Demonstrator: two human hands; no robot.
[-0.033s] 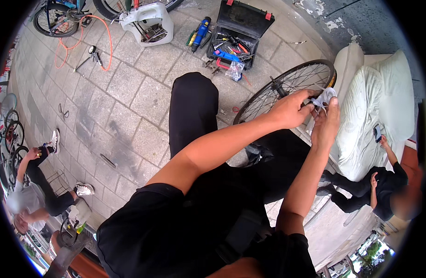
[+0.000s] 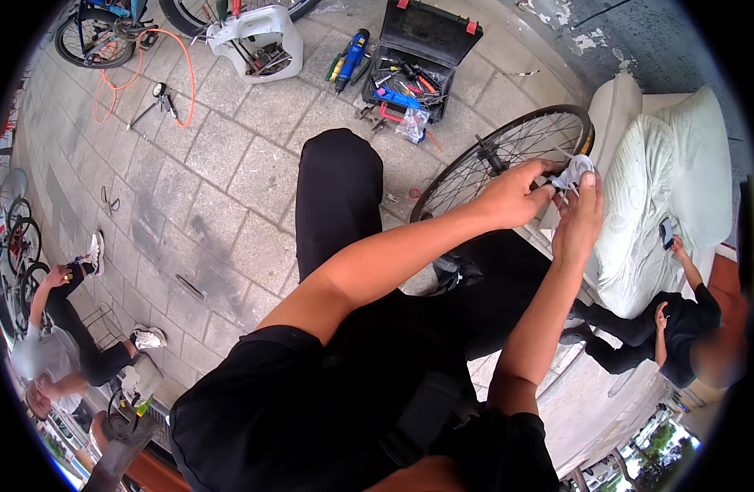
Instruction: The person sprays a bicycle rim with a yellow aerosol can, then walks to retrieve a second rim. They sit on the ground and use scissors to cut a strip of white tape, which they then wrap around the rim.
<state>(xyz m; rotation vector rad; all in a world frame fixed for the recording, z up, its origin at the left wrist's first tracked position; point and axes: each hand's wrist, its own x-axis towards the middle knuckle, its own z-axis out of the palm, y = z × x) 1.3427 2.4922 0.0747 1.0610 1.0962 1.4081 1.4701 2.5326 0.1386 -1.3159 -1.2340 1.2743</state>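
My left hand is closed, its thumb and fingers pinching the near side of a crumpled whitish, strip-like bundle. Thin loose ends stick out of it, and whether it is cloth or plastic I cannot tell. My right hand grips the same bundle from below and the right, thumb on top; some of its fingers are hidden. Just beyond both hands a bicycle wheel with a black rim, spokes and a hub leans by the pale cushions; my left forearm and hand cover part of it.
An open black toolbox stands ahead, a blue tool and a white cut-open jug beside it. An orange hose and a gauge pump lie left. Pale cushions are at right. One person sits on each side.
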